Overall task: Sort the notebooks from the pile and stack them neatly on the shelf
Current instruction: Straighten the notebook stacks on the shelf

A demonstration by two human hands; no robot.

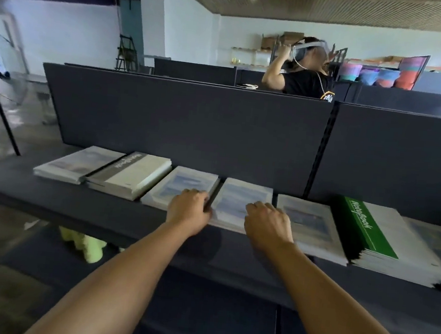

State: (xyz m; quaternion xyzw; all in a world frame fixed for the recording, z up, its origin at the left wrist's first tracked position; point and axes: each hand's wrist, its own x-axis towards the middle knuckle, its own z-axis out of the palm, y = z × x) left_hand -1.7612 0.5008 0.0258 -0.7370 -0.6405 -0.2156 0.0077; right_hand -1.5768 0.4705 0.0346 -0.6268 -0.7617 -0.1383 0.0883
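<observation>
Left hand (188, 210): fingers curled, gripping the dark left edge of the middle notebook stack (240, 203).
Right hand (267, 225): fingers bent, resting on top of the same stack.
Notebooks: stacks in a row on the shelf (76, 201).
Green notebook (364, 226): tops a stack further right.

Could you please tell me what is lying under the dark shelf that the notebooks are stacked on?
Under the dark shelf, a pale yellow-green soft object shows on the floor, left of the left forearm. The shelf's edge covers its upper part, so what it is cannot be told.
</observation>
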